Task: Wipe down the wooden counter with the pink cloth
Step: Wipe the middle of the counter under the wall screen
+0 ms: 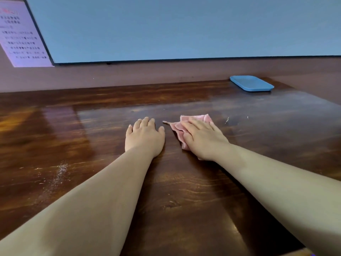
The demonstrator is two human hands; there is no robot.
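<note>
My right hand is flat, palm down, on the crumpled pink cloth, fingers straight and slightly spread, pressing it onto the dark brown wooden counter. The cloth sits just right of frame centre, roughly 1 o'clock from centre, and pokes out past my fingertips and on the thumb side. My left hand is palm down on bare wood at 9 o'clock from the cloth, near it but not touching. Its fingers are relaxed and close together, thumb out, holding nothing. A flat light-blue rectangular plastic tray lies at 2 o'clock, well apart, against the back ledge. There are white specks on the wood at 3 o'clock from the cloth and a pale smudge at 8 o'clock. A large grey-blue panel stands behind, with a paper notice at 10 o'clock, its text blurred.
</note>
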